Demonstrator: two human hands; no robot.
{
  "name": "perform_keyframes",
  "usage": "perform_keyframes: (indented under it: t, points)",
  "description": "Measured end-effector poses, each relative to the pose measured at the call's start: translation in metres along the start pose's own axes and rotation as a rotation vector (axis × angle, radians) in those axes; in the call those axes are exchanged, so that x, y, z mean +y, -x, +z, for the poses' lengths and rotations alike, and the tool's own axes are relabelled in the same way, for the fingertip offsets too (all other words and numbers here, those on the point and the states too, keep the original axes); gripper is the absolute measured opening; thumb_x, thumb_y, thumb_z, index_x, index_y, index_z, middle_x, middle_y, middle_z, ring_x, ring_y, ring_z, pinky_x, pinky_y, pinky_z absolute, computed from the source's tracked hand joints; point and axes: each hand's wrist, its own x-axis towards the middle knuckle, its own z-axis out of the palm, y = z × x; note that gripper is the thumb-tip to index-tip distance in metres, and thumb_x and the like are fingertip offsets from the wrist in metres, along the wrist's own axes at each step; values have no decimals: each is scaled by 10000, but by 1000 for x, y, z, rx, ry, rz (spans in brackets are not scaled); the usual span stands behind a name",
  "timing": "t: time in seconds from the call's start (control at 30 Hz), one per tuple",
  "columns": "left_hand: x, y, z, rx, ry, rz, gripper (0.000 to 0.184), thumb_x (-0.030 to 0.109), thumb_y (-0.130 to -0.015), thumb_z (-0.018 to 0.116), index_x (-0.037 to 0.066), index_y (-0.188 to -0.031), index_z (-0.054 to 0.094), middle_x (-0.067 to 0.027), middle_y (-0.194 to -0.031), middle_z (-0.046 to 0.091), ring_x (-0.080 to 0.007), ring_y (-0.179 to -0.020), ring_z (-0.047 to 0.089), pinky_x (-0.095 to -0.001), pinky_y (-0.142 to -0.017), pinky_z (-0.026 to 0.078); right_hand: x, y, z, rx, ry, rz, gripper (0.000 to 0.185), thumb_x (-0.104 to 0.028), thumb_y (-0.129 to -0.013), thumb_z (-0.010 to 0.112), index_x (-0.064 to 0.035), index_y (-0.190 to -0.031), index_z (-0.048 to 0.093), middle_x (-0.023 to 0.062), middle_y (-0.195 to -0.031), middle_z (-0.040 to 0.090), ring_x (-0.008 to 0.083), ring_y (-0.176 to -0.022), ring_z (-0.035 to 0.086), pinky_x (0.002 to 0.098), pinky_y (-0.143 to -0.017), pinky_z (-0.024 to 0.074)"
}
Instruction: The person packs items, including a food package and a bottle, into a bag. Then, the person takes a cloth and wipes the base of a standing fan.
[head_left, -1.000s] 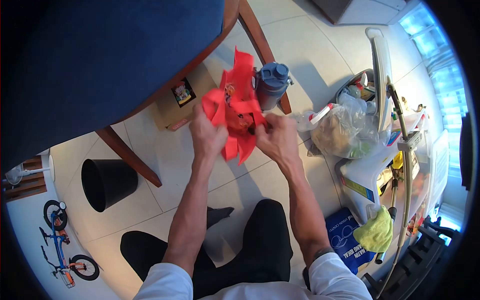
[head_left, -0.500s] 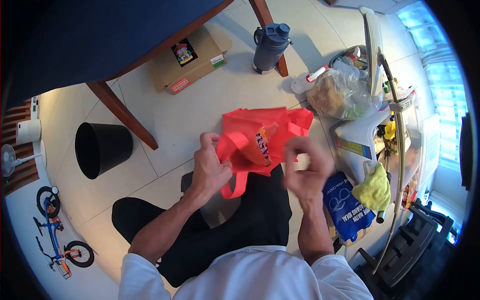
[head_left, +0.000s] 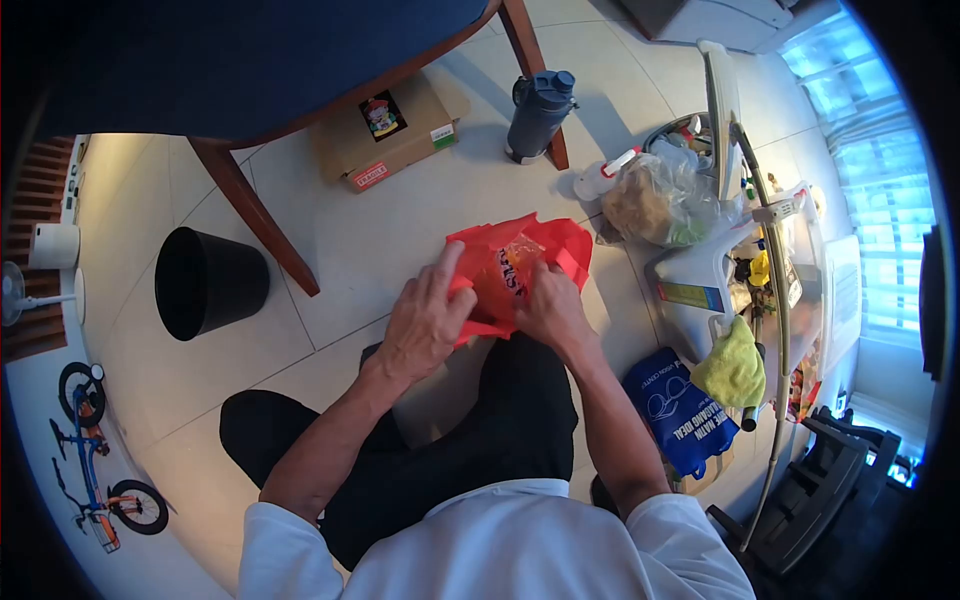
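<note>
A red cloth tote bag [head_left: 570, 245] sits open-mouthed in front of my knees. Inside it lies an orange plastic packet [head_left: 497, 285] with dark lettering. My left hand [head_left: 425, 315] grips the bag's left rim, with the thumb toward the opening. My right hand [head_left: 550, 305] reaches into the bag's right side, its fingers curled at the packet's edge; the fingertips are partly hidden.
On the tiled floor are a black bin [head_left: 210, 285], a cardboard box [head_left: 390, 140] under a chair, and a dark water bottle [head_left: 540, 118]. To the right stand a filled plastic tub [head_left: 690, 290], a blue bag [head_left: 680, 415], and a green cloth [head_left: 730, 368].
My right hand has moved left and into the bag, onto the packet. My left hand has shifted its hold on the rim. The handle loops no longer show, and the view has tilted slightly.
</note>
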Motion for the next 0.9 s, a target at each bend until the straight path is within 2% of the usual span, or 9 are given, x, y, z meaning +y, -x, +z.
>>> perform_keyframes:
  t: [0.13,0.23,0.33,0.37,0.5,0.6,0.7,0.8,0.9]
  points:
    - [6,2,-5,-113,-124,19,384,101,-835,598,3,-1194,504,-319,-1341,416,-410,-1058,535,-496,-810,463,18,-44,44,13,205,-65,402,-211,-691,721,50,-971,597,178,-802,647,369,-779,651,438,-708,536]
    - [6,6,1,-151,180,-456,327,165,-877,577,3,-1160,597,-311,-1202,529,-424,-928,593,-518,-747,481,43,-62,91,399,405,-352,132,-233,-768,580,-106,-781,546,78,-709,584,260,-629,599,389,-554,489]
    - [1,12,5,-127,138,-258,342,57,-772,580,0,-1101,652,-229,-872,648,-424,-771,636,-523,-674,513,11,-54,77,71,563,-228,216,-209,-801,536,-60,-929,625,114,-823,647,254,-714,629,446,-566,482]
    - [8,9,-2,-149,151,-288,331,31,-747,574,5,-1066,658,-227,-847,647,-431,-771,636,-519,-687,516,3,-44,76,191,560,-279,182,-209,-774,585,-57,-851,649,122,-729,659,262,-653,669,444,-481,509]
    - [19,3,-2,-181,208,-314,290,-9,-701,584,1,-984,645,-243,-819,641,-457,-765,628,-520,-699,513,-33,-23,65,28,534,-194,157,-212,-752,629,-85,-812,700,108,-745,683,233,-692,691,382,-511,511]
    - [12,10,11,-171,233,-344,183,146,-680,702,72,-838,648,-199,-754,651,-429,-752,637,-516,-682,511,-63,-13,33,-223,442,-132,96,-195,-723,679,-136,-783,726,45,-764,699,209,-733,703,350,-543,504]
    - [12,8,1,-188,296,-311,249,312,-672,734,120,-829,709,-162,-686,656,-406,-726,659,-499,-619,521,-71,0,23,-78,576,89,102,-193,-706,704,-158,-795,738,21,-777,704,209,-755,698,405,-563,501]
    - [3,1,-5,-152,273,-192,197,269,-701,705,88,-756,649,-160,-642,620,-366,-649,609,-475,-572,483,-92,35,0,623,760,-287,199,-252,-656,741,-123,-808,736,60,-788,697,250,-732,680,412,-651,516]
    - [-5,-5,-1,-133,268,-94,198,227,-731,677,57,-683,589,-159,-599,584,-326,-572,559,-452,-525,446,-45,-3,97,438,447,-303,409,-229,-728,689,-6,-1070,656,177,-1077,640,341,-1022,588,489,-868,475]
